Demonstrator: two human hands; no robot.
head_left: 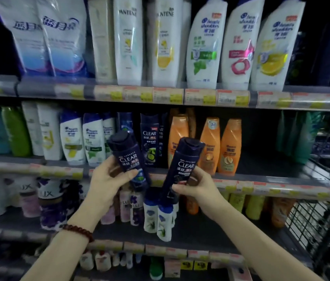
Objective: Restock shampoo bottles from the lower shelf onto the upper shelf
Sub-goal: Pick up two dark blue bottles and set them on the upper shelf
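- At the centre of the frame, the left hand gripped a dark blue shampoo bottle, fingers curled around its lower half, cap tilted toward upper left.
- Just right of centre, the right hand pinched a second dark bottle near its base, cap leaning toward upper right.
- Both bottles were held apart in front of the middle shelf, where a matching dark bottle stood beside orange bottles.
- A beaded bracelet circled the left wrist.

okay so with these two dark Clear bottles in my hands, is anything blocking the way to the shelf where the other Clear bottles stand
Nothing visible blocks it. The left hand and right hand each hold a Clear bottle in front of the shelf edge. The standing Clear bottle has dark space beside it.
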